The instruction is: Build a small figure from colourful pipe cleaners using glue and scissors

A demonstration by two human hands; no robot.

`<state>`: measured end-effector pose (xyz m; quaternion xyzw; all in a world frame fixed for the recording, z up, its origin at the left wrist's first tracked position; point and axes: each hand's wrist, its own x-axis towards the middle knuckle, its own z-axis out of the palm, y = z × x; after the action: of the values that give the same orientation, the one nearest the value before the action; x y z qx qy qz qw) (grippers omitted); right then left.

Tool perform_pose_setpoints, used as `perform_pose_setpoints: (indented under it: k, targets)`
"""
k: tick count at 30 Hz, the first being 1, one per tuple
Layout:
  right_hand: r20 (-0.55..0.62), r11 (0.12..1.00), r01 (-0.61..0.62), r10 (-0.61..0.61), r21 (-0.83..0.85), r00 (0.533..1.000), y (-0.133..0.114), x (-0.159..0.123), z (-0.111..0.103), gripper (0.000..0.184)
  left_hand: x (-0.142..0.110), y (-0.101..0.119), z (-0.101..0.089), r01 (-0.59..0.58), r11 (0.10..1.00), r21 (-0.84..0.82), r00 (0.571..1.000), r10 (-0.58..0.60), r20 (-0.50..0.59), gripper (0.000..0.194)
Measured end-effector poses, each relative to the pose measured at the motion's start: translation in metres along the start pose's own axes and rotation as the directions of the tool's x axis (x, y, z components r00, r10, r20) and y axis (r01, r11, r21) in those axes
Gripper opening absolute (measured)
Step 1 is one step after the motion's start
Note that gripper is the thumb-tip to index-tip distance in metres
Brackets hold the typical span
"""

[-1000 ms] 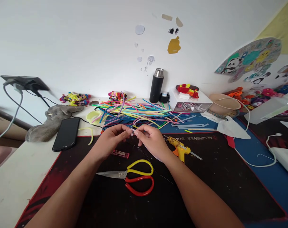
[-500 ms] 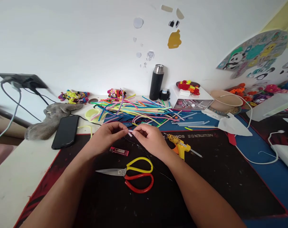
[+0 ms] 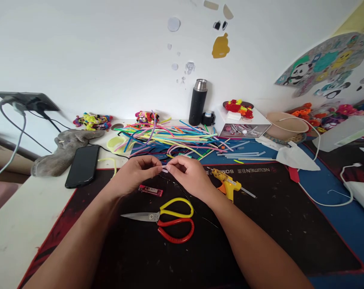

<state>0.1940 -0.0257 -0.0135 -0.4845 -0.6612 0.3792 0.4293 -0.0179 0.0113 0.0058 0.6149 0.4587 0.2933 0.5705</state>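
Black mat with red edging fills the lower centre of the frame. Nearest on it: scissors, flat, blades pointing left, one yellow handle loop, one red. Just above them, left of centre: pink lighter-like item with a label, lying flat.

Work is at mid-frame: pale lilac piece, tiny, bridging the fingertips of both hands, above the mat's far edge. Left hand: thumb and index pinched on its left end, no visible gap. Right hand: same pinch on its right end. Other fingers curled; exact shape of the piece too small to tell.

Yellow glue gun lies just right of the right hand, clear stick out its back. Black phone at left of frame, leaning against a grey animal-shaped object.

Beyond the hands, upper centre: loose pile of multicoloured pipe cleaners, clear sticks to its right. Behind: black flask upright, white box with red-yellow figure on top. White wall at the back, stickers upper right.
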Motion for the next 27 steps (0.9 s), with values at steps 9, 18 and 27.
perform_pose_setpoints:
  k: [9, 18, 27]
  targets:
    - [0.056, 0.955, -0.141, 0.131, 0.260, 0.990, 0.004, -0.002, 0.005, 0.020, 0.004, -0.001, 0.023, 0.002, 0.942, -0.334, 0.990, -0.049, -0.131, 0.025]
    - [0.140, 0.865, -0.252, 0.211, 0.434, 0.967, 0.000, 0.000, 0.011, 0.030, 0.005, -0.006, 0.036, -0.079, 0.865, -0.495, 0.972, -0.045, -0.232, 0.026]
    - [0.138, 0.847, -0.241, 0.199, 0.474, 0.970, 0.006, 0.000, 0.018, 0.030, 0.007, -0.008, 0.043, -0.185, 0.890, -0.416, 0.923, 0.012, -0.383, 0.023]
